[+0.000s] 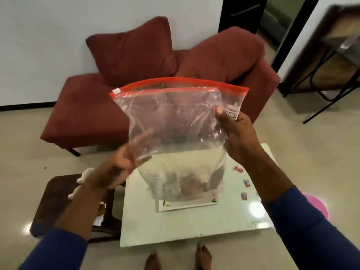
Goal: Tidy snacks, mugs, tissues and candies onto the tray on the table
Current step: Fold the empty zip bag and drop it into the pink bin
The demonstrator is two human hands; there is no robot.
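Observation:
I hold a large clear zip bag [175,121] with a red seal strip up in front of me, above the white table [194,227]. My right hand [237,137] grips its right edge between thumb and fingers. My left hand [126,160] is blurred at the bag's lower left edge, fingers spread. Through the plastic a white tray [187,206] with blurred items on it shows on the table. Three small wrapped candies [245,183] lie on the table to the tray's right.
A dark red sofa [93,114] with cushions stands behind the table. A dark wooden side table [52,203] with white mugs [85,175] is at left. A pink round object [317,205] lies on the floor at right, and a black metal-legged stand [331,75] at far right.

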